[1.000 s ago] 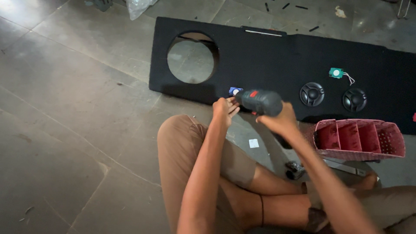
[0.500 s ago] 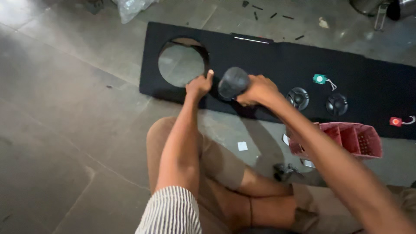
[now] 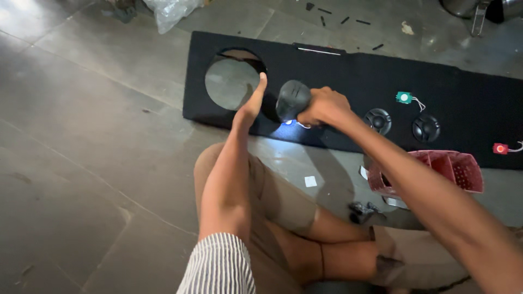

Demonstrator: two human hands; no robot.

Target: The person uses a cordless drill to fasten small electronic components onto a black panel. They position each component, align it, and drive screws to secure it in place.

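Note:
A long black carpeted board [image 3: 348, 81] lies on the tiled floor, with a large round hole [image 3: 231, 81] near its left end. My right hand [image 3: 324, 106] grips a dark cordless drill [image 3: 292, 100], pointed down at the board's near edge, where its small light glows. My left hand [image 3: 251, 103] rests flat on the board beside the round hole, just left of the drill. Two small round black speakers [image 3: 377, 121] [image 3: 426, 128] lie on the board to the right.
A green-and-white part [image 3: 404, 97] and a red part [image 3: 500, 148] with wires lie on the board. A pink divided plastic basket [image 3: 452, 169] stands by my right knee. Loose screws lie on the floor beyond the board, a plastic bag [image 3: 169, 10] at the top.
Both hands and the drill have moved forward from above my knee onto the board's near edge. My left hand let go of the drill's front and now presses the board.

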